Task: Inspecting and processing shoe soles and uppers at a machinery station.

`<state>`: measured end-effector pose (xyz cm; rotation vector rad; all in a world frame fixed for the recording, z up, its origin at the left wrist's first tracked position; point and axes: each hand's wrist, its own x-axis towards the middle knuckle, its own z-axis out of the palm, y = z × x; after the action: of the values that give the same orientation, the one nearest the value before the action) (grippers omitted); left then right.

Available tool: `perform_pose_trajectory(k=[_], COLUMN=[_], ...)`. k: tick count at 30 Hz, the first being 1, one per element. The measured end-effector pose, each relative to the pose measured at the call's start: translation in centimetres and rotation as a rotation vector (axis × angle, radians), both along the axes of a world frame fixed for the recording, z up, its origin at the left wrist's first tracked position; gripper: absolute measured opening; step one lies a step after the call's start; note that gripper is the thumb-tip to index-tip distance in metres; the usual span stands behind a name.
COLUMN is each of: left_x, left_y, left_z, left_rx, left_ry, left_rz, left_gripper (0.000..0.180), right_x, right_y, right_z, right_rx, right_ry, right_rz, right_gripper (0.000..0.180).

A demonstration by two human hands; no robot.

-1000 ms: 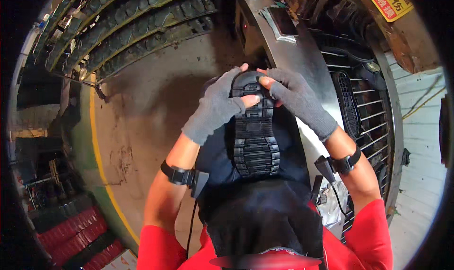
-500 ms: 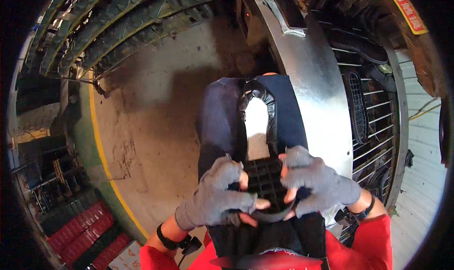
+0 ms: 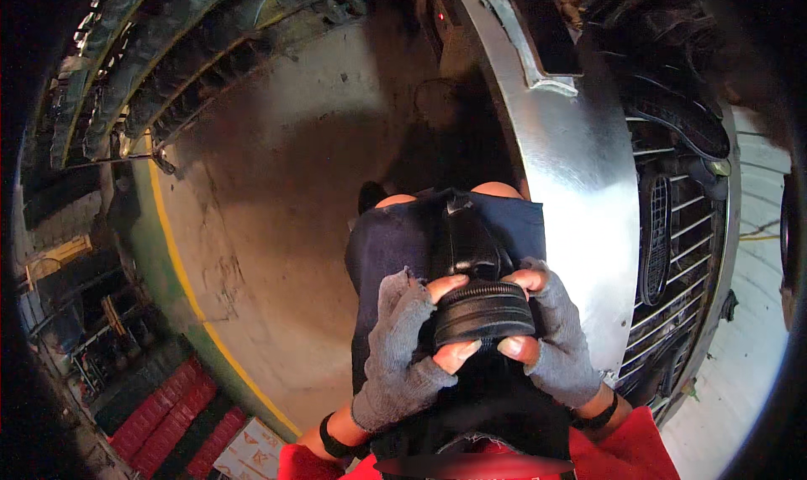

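Observation:
A black leather shoe [image 3: 485, 320] rests over my lap, one rounded end turned toward me. Its sole edge, with a line of stitching, shows along that end, and the shiny upper [image 3: 475, 245] reaches away from me over the dark apron. My left hand [image 3: 408, 341], in a grey fingerless glove, grips the near end from the left, with fingers at the top edge and thumb below. From the right my right hand [image 3: 551, 337], gloved the same way, holds it in a mirrored grip. The shoe's underside is hidden.
To my right runs a shiny metal counter [image 3: 580, 169] bearing a dark flat device [image 3: 545, 30] on papers. Beyond it, black soles [image 3: 656, 240] lie on a barred rack. Shoe-filled shelves [image 3: 185, 60] stand at far left, red stacks [image 3: 164, 408] at near left.
The shoe has been tipped, so its gridded sole and pale inner bottom no longer show and its end faces me. Both hands have moved from the sole to a tighter hold around that end.

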<state>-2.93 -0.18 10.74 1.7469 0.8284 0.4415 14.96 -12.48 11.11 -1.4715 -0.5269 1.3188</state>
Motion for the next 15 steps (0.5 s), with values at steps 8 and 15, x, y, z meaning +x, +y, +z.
perform_pose_trajectory(k=[8,15], left_x=[0.7,1.0], left_y=[1.9,5.1], left_z=[-1.1,-1.9], left_rx=[-0.083,-0.107], left_ry=[0.175,0.02], left_rz=[-0.054,-0.152], left_gripper=[0.06,0.087], right_x=[1.5,3.9], right_y=[1.8,4.5], right_z=[-2.6,-3.7], right_rx=[0.045,0.117], right_ry=[-0.28,-0.035], right_rz=[0.096,0.119], right_gripper=[0.061,0.11])
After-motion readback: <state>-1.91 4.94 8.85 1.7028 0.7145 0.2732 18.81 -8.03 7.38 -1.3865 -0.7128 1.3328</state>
